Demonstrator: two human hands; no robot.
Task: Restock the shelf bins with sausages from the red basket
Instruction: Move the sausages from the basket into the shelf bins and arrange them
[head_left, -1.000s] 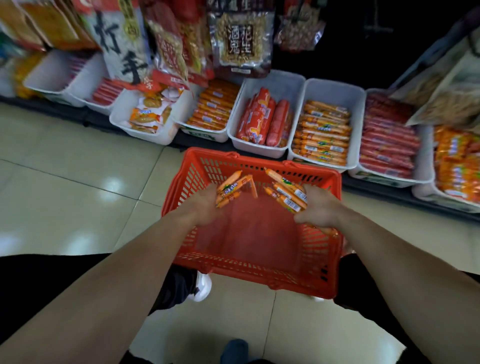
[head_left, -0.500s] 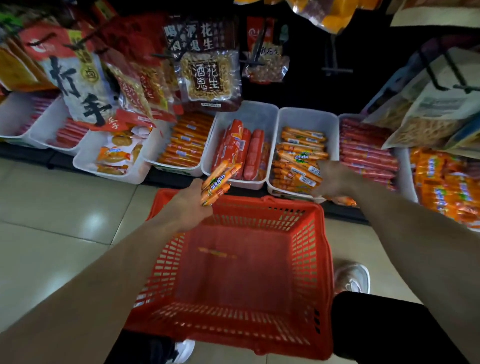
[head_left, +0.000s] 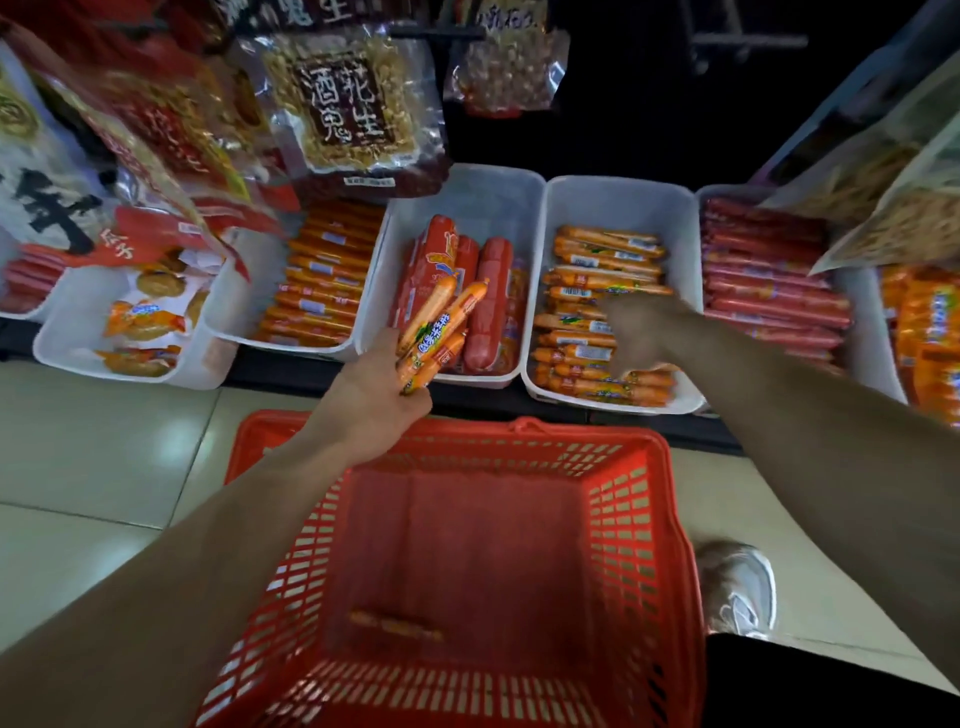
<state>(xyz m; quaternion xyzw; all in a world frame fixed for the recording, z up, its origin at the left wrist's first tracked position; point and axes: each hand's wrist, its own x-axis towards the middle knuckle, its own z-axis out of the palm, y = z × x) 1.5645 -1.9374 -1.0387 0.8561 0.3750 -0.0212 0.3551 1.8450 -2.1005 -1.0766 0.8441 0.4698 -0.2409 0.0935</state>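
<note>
**A:** The left hand (head_left: 371, 395) hangs just past the far rim of the red basket (head_left: 519, 432). Its fingers are curled round a bundle of orange sausages (head_left: 441, 325), and the sticks fan up over the shelf edge.

**B:** And the right hand (head_left: 647, 332)?

**A:** Down in the white bin (head_left: 618, 208), on top of the matching orange sticks stacked there. It's blurred, so nobody can tell whether the fingers are spread or pinching something.

**B:** How will these handle?

**A:** Light, by the look: several sit in one fist without strain. They're firm little cylinders in glossy film, so probably slippery. Gripped at the lower ends like this they splay, and one could slide out. A hold round the middle would likely keep them parallel.

**B:** Fragile?

**A:** Hardly. They should take a squeeze, though the crimped tips might snag. They want laying flat and crosswise, like the rows in that bin, not dropping in on end.

**B:** Not the next bin over?

**A:** That one holds thick red sausages (head_left: 493, 296), a different item. The bundle sits in front of it, but its match is to the right.

**B:** Anything down below?

**A:** One lone sausage (head_left: 395, 626), lying flat on the basket floor at the near side. It's best pinched at mid-length.
</note>
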